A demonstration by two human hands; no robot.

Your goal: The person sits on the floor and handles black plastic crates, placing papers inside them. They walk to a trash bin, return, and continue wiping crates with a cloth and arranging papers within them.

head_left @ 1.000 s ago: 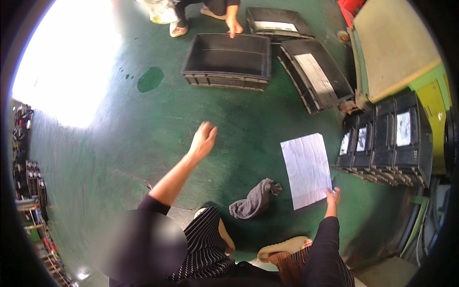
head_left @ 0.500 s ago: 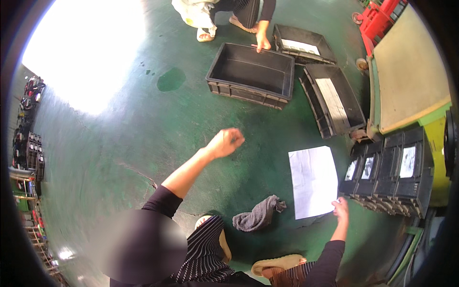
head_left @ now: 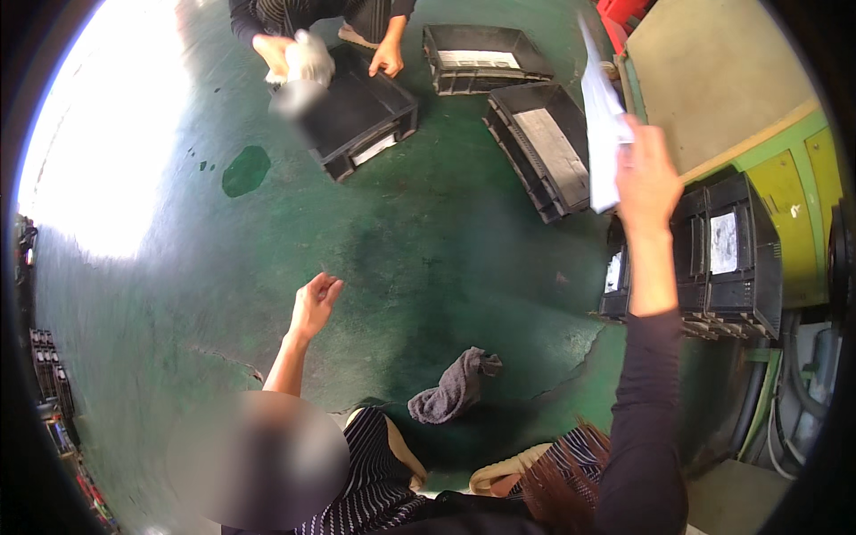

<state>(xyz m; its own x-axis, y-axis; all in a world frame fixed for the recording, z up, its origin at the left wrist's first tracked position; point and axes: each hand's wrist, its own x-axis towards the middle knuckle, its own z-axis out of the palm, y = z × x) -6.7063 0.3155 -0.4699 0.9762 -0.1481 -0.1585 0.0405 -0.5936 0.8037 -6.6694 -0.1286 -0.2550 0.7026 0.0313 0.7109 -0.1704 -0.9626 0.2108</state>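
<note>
A white sheet of paper (head_left: 603, 134), seen nearly edge-on and raised off the floor, is pinched in my right hand (head_left: 648, 183), with two black crates to its left. My left hand (head_left: 315, 305) hovers over the green floor at centre left with its fingers closed. What it holds, if anything, is too small to make out. A crumpled grey rag (head_left: 456, 386) lies on the floor in front of my feet. At the far side a co-worker grips a black crate (head_left: 357, 107) by its edge and presses a white cloth (head_left: 308, 61) to it.
Two open black crates, one at the back (head_left: 486, 60) and one nearer (head_left: 544, 152), hold pale sheets. Black bins with white labels (head_left: 733, 254) stand at the right beside a yellow-green cabinet (head_left: 785, 214). A dark wet patch (head_left: 246, 171) marks the floor.
My right hand has lifted the paper up and away from near the floor. My left hand has drawn back leftward. The co-worker's crate has been turned over, and a cloth is now on it.
</note>
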